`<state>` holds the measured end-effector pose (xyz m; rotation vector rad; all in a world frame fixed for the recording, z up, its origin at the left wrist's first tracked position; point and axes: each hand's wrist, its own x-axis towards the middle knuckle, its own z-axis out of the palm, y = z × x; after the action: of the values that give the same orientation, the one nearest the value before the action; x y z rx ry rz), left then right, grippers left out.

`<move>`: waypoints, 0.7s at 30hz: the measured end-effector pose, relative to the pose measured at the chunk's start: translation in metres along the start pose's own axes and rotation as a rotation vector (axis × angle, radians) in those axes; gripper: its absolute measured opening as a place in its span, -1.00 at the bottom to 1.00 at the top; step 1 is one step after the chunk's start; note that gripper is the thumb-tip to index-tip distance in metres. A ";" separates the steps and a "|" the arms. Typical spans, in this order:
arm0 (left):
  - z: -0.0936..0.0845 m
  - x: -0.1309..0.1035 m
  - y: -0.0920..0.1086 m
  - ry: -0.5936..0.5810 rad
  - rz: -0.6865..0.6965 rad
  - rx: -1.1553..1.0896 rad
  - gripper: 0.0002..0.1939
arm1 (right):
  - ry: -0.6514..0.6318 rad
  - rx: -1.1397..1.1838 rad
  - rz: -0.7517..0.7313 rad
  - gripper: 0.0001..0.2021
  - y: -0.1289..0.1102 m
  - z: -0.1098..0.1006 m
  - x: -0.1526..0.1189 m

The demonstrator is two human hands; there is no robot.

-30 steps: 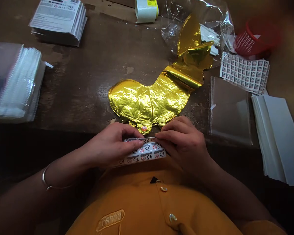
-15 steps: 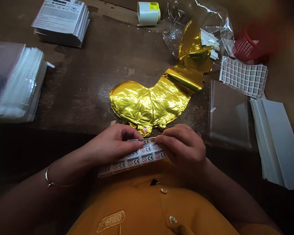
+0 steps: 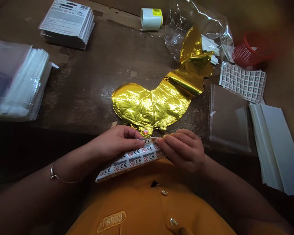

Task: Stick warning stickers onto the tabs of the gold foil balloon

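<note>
Now — left hand (image 3: 122,143): closed on label sheet (image 3: 134,159); right hand (image 3: 185,150): pinching its edge (fingertips together)

My view is dim, with the brightest patch on the gold foil (image 3: 152,101), whose creases throw back hard yellow-white glare, while the tabletop (image 3: 88,75) to its left carries only a faint sheen. Below the foil, deep shadow swallows the space under the table edge and dulls my forearms (image 3: 71,163), though the print on the sheet (image 3: 137,156) I hold looks fairly crisp. Up and right of the foil, thin white glints streak the clear film (image 3: 210,19), and the red basket (image 3: 250,49) smears into soft blur towards a dark corner.
</note>
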<state>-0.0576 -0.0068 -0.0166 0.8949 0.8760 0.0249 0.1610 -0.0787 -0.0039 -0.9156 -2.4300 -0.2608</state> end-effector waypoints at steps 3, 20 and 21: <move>-0.002 0.000 -0.002 -0.027 -0.022 -0.046 -0.75 | 0.004 -0.028 -0.024 -0.85 0.002 -0.003 0.003; -0.002 -0.004 -0.004 -0.014 0.028 0.047 -0.70 | -0.204 0.493 0.681 -0.83 0.004 -0.004 0.015; -0.002 -0.004 -0.004 -0.013 0.056 0.099 -0.70 | -0.274 0.576 0.755 -0.86 0.004 -0.006 0.016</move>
<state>-0.0630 -0.0098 -0.0178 1.0114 0.8458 0.0247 0.1559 -0.0695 0.0101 -1.5413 -1.9947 0.8293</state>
